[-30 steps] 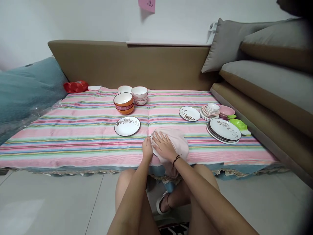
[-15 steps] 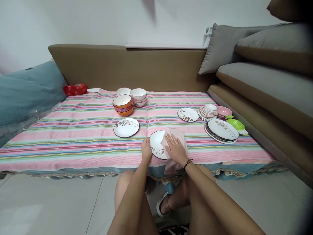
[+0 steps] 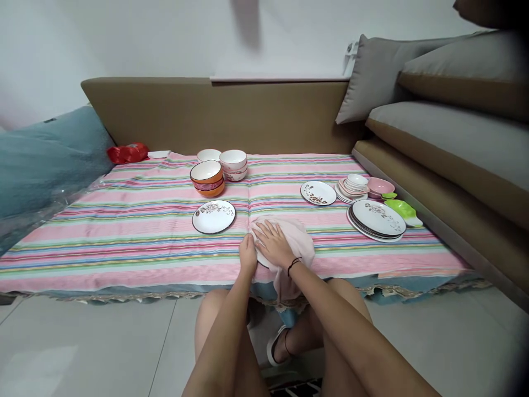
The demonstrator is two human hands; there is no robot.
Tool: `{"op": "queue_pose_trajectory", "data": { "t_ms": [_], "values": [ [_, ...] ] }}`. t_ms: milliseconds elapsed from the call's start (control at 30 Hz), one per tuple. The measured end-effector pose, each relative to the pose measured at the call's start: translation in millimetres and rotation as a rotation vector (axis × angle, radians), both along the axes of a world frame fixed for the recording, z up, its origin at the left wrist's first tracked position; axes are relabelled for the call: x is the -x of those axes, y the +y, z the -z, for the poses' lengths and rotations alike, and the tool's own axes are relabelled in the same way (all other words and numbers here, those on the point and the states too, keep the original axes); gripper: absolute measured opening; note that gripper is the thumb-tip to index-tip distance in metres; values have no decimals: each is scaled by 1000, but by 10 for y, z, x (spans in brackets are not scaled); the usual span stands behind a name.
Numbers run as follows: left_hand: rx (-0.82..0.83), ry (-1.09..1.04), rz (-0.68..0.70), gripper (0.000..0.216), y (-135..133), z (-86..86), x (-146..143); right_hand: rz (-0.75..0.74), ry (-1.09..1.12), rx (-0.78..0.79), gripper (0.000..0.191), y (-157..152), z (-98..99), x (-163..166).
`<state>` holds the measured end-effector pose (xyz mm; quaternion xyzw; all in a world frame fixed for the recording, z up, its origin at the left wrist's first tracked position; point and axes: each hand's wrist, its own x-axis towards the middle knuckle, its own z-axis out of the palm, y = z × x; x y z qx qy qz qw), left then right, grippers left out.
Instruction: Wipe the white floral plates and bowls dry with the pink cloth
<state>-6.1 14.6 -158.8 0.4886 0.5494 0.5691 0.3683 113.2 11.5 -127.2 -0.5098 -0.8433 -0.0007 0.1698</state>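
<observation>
My right hand (image 3: pixel 274 242) lies flat with fingers spread on a pale pink cloth (image 3: pixel 295 237) that covers a white plate near the front edge of the striped bedspread (image 3: pixel 124 237). Only a sliver of that plate's rim (image 3: pixel 259 259) shows at the cloth's left. My left hand (image 3: pixel 248 255) is curled against the plate's left edge, holding it in place. A loose end of the cloth hangs over the front edge toward my knees.
A white floral plate (image 3: pixel 213 216) lies to the left, with stacked bowls (image 3: pixel 208 178) and white bowls (image 3: pixel 233 163) behind. On the right are a small plate (image 3: pixel 318 193), saucers (image 3: pixel 354 186), a pink bowl (image 3: pixel 381 187), stacked large plates (image 3: pixel 377 219) and green dishes (image 3: pixel 403 210). A red bag (image 3: pixel 127 152) sits far left.
My right hand slid the cloth to the right, baring the plate's left half, then back left so the cloth covers the plate again. My left hand stayed at the rim.
</observation>
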Motion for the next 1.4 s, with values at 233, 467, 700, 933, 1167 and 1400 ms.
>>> {"op": "queue_pose_trajectory", "data": {
  "t_ms": [233, 467, 700, 933, 1167, 1400],
  "values": [
    [11, 38, -6, 33, -35, -54, 1, 197, 39, 1, 36, 218, -89, 82],
    [33, 97, -22, 32, -31, -36, 6, 414, 47, 91, 42, 417, -116, 0],
    [59, 167, -69, 34, -32, -56, -14, 567, 72, 178, 51, 488, -118, -186],
    [73, 151, -87, 28, -28, -80, -23, 628, 185, 262, 42, 261, -159, -427],
    [86, 66, -109, 35, -51, -134, -36, 721, 380, 254, 52, -391, -69, -509],
    [130, -139, -45, 35, -80, -252, -45, 705, 667, 236, 52, -549, -63, -541]
  ]
}}
